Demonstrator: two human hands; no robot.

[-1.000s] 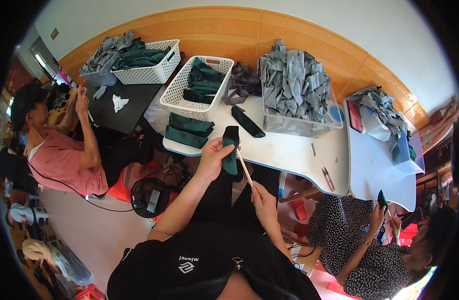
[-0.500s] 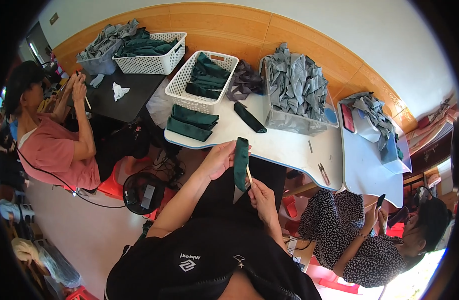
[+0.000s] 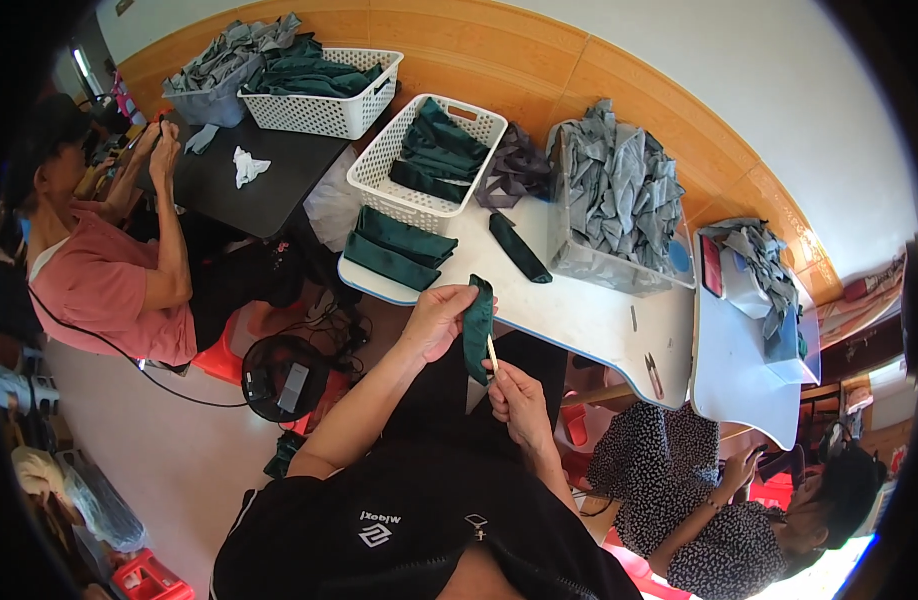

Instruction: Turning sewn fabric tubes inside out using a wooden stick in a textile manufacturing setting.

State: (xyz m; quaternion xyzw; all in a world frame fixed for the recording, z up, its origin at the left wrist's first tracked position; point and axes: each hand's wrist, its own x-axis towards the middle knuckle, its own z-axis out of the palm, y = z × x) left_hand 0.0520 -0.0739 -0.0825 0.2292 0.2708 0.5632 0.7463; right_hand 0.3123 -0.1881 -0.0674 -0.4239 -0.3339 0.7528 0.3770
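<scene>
Head view: dark green fabric piece

A flat red rectangular packet lies at the near edge of the small white side table, beside a heap of grey cloth, while no labels, signs or screens can be made out elsewhere.

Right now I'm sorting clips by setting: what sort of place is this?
Probably a small sewing or garment-piecework room: white baskets of green fabric pieces, a bin of grey pieces, and people seated at tables handling cloth.
</scene>
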